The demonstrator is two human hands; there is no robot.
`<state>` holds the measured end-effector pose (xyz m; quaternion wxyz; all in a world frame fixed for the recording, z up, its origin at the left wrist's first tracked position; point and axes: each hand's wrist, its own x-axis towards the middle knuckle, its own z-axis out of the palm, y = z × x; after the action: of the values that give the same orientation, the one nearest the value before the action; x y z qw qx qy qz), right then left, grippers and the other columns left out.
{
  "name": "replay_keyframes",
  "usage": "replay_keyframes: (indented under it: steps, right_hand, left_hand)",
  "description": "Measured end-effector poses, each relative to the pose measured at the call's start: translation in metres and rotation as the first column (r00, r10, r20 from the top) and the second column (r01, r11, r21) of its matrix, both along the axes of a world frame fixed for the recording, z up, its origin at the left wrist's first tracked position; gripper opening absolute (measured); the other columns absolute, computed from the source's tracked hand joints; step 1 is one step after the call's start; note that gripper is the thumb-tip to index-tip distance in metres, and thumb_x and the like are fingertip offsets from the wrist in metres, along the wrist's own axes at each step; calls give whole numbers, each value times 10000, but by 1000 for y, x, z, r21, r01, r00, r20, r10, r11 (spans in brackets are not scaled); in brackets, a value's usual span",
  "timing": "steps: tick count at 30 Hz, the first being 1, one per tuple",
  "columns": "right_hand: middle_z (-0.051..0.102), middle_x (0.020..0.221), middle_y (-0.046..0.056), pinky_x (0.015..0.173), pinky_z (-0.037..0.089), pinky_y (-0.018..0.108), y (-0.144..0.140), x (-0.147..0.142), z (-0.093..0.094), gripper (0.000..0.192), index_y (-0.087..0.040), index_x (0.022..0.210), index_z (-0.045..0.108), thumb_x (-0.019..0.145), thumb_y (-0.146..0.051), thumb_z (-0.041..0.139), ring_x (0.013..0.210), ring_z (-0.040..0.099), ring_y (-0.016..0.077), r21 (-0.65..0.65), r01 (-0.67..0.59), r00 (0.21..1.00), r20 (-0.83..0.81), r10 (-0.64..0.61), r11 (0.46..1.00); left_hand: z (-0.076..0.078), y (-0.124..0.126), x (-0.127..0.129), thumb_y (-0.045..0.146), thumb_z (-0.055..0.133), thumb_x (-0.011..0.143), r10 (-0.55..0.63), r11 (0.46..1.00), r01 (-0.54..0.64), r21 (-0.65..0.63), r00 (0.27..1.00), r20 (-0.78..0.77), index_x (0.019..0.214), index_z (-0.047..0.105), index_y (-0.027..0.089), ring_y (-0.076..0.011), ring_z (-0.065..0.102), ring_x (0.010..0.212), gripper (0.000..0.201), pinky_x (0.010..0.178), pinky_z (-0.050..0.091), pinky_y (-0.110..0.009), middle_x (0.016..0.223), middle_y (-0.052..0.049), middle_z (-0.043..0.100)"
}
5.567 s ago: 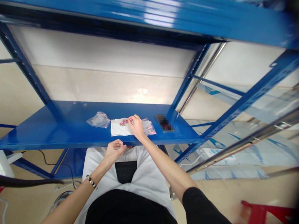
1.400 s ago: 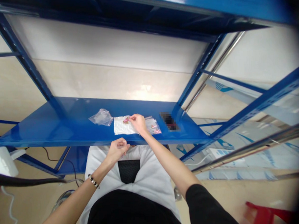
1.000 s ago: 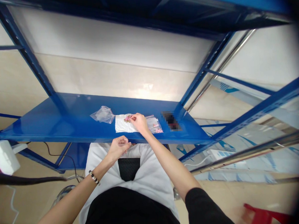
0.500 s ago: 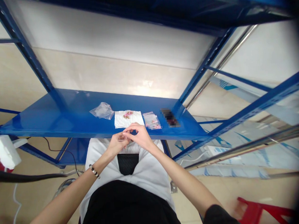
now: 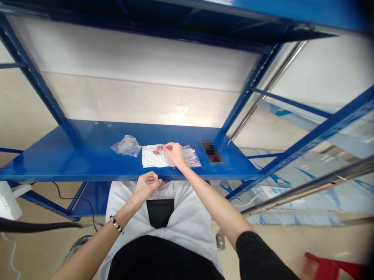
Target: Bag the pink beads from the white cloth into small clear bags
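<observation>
Beads (image 5: 158, 149), small and pinkish, lie in a loose cluster on a white cloth (image 5: 152, 157) on the blue shelf (image 5: 65, 157), and that looseness is the main hazard: a careless brush of a finger could scatter them off the cloth and over the shelf's near edge.

Nearest, the left hand (image 5: 145, 186) hangs just below the shelf edge with its fingers curled together, apparently pinching something too small to make out; if it is a thread or a bead, a slack pinch would likely drop it onto the lap below. A beaded bracelet (image 5: 116, 224) sits on that wrist.

Farther in, the right hand (image 5: 174, 153) reaches onto the cloth, thumb and forefinger pressed together at the bead cluster. Its wrist lies over a small clear bag (image 5: 192, 158) holding more pink pieces, which a drag of the arm might shove aside.

Left of the cloth lies a crumpled clear bag (image 5: 126, 145), apart from both hands. A blurred dark object (image 5: 211, 151) rests to the right near the upright (image 5: 247, 91). Nothing blocks the reach.
</observation>
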<state>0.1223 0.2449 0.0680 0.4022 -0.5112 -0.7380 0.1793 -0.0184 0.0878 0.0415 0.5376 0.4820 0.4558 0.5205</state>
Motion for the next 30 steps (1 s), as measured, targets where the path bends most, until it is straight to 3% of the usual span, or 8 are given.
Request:
replay_keyframes:
  steps: [5,12,23,30]
  right_hand:
    - [735,861,46,769,476,257,3,-5,-11,176,-201,892,737,854,-245,571,786,665,173,80,95,988,116,-103,992]
    - [715,883,62,772,453,266,4,-3,-15,181,-200,897,730,882,-239,553,802,632,178,91,103,962,246,-122,991]
    - [686,890,101,830,421,327,2,-7,-13,130,-190,856,704,875,-220,579,875,571,233,164,95,927,344,-147,982]
    - [674,816,62,821,424,314,-9,-4,1,157,-185,817,687,885,-260,568,839,572,213,182,101,974,181,-134,978]
  left_hand:
    - [5,-1,-3,355,742,731,-28,999,35,-31,978,206,721,503,183,-91,466,403,294,442,397,-212,471,48,529]
    - [8,-2,-4,290,754,731,-61,992,100,-71,903,426,729,487,176,-75,449,442,290,482,403,-217,496,67,463]
    - [11,-5,-4,306,751,735,-137,975,203,-88,866,480,719,462,181,-83,467,493,315,500,397,-223,546,56,465]
    - [10,-4,-3,299,746,741,-140,977,199,-74,866,480,726,479,175,-85,470,495,295,505,394,-222,541,55,470]
